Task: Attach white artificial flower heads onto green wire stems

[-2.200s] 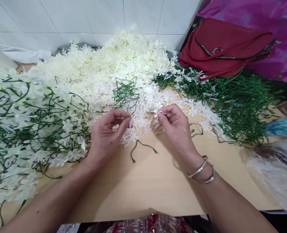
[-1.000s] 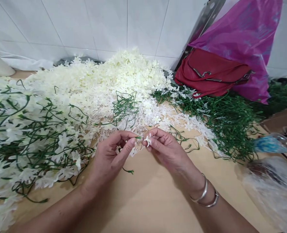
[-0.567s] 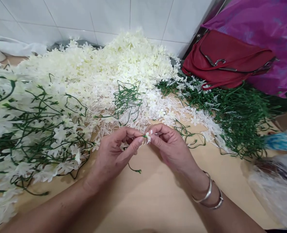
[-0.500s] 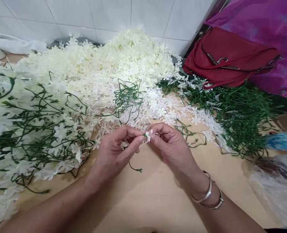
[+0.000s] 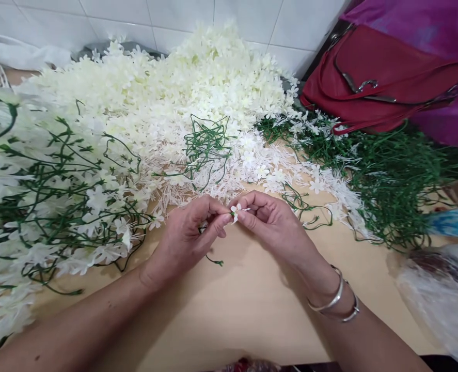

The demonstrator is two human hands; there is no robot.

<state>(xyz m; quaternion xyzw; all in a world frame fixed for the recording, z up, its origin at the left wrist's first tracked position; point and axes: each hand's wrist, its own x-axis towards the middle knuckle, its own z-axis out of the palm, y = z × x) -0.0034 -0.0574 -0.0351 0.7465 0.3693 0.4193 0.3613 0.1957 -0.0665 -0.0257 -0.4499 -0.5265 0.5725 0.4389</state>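
Pinched between left hand (image 5: 192,231) and right hand (image 5: 277,223): white flower (image 5: 236,212); bare tabletop (image 5: 244,299) nearer wearer.

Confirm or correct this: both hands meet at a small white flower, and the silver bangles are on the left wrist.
Wrong wrist: the head view shows the bangles on the right. The left hand and right hand do meet at the flower.

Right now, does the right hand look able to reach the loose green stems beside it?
Probably yes: the loose green stems lie beside the right hand, nothing seen between, but its fingers hold a white flower.
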